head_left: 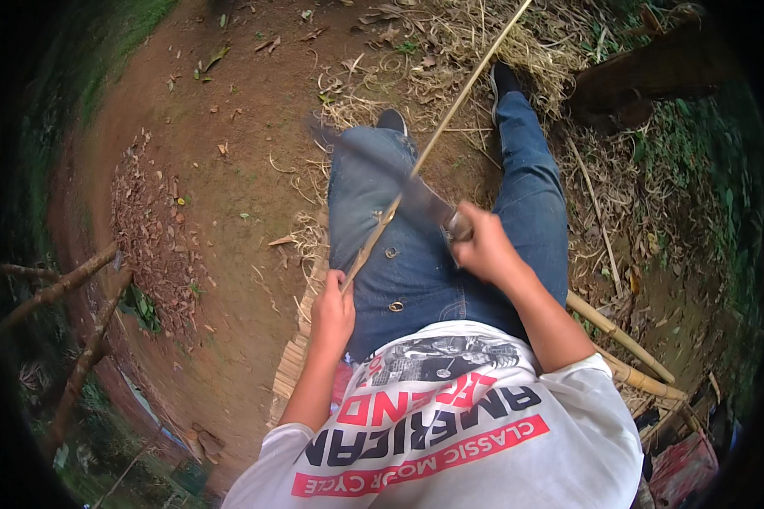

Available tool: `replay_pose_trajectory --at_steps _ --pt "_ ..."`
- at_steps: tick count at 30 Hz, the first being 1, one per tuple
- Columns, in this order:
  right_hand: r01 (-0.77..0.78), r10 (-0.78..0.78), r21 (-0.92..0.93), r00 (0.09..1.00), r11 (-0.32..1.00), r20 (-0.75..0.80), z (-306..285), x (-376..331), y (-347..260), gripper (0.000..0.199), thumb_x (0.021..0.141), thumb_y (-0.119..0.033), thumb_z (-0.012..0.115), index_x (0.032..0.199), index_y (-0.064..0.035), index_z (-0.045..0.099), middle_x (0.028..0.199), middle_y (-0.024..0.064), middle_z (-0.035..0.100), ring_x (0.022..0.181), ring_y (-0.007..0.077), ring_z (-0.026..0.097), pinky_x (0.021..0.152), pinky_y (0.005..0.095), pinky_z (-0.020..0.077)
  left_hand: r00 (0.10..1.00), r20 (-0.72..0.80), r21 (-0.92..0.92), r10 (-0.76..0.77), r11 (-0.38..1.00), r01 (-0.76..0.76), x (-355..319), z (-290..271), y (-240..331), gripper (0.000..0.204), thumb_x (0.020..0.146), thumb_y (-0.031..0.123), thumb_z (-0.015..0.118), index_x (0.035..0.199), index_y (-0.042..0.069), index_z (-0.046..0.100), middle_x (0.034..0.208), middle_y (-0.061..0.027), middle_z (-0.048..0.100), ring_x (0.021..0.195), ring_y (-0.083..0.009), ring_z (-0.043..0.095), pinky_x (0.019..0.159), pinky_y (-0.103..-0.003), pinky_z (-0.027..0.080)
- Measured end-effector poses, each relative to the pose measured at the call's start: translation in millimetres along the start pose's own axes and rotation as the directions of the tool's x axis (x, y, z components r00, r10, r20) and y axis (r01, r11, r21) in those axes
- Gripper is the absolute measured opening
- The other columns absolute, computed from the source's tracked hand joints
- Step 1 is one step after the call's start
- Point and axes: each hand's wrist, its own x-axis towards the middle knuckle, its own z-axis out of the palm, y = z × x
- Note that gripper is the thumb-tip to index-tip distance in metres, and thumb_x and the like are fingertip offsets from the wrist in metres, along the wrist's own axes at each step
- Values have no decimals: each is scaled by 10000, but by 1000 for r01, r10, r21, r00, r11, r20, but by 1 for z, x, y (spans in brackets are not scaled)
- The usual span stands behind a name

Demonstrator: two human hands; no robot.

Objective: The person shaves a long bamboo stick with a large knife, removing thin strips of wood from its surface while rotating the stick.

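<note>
My left hand (333, 307) is closed round the near end of a long, thin bamboo strip (450, 119), which slants up and away to the right across my lap. In my right hand (486, 246) is the handle of a machete (426, 204). Its broad blade crosses the strip over my thighs, and the far part of the blade is smeared by motion. Whether the edge bites into the strip, I cannot tell. Two small curled shavings (395, 306) lie on my blue jeans (518, 229).
I sit on a bamboo slat bench (290, 365), with bamboo poles (624, 339) sticking out at the right. Dry shavings (526, 51) cover the ground around my feet. A dark log (654, 72) stands at the far right, and rough branches (85, 365) at the left.
</note>
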Motion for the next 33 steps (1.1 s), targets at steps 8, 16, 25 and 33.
replay_pose_trajectory --at_steps 8,16,25,33 --pt "-369 196 246 827 896 527 -11 -7 -21 348 730 42 639 1073 18 585 651 35 557 465 108 519 426 292 428 999 21 -37 -29 999 30 0 2 -11 124 965 165 542 1039 72 506 702 -259 605 752 -482 612 610 -512 439" --pt "-20 42 194 993 981 -107 -1 3 -17 285 709 40 625 986 11 565 720 148 649 615 251 667 548 381 507 997 -52 -73 48 996 -52 4 5 -7 122 972 150 533 1032 48 507 694 -228 581 629 -408 597 577 -444 438" --pt "-192 110 106 847 976 520 -22 7 -25 336 715 39 643 1048 27 596 772 155 648 638 249 647 573 368 506 999 8 -49 -35 998 35 4 1 -4 132 971 172 535 1027 55 513 735 -266 609 748 -471 620 605 -500 444" --pt "25 -26 86 1000 996 4 -11 18 -15 339 715 29 624 1052 16 595 807 171 679 701 313 678 615 390 525 997 -5 -94 -76 993 75 11 4 4 163 993 186 511 997 23 522 765 -232 600 734 -426 605 655 -450 453"
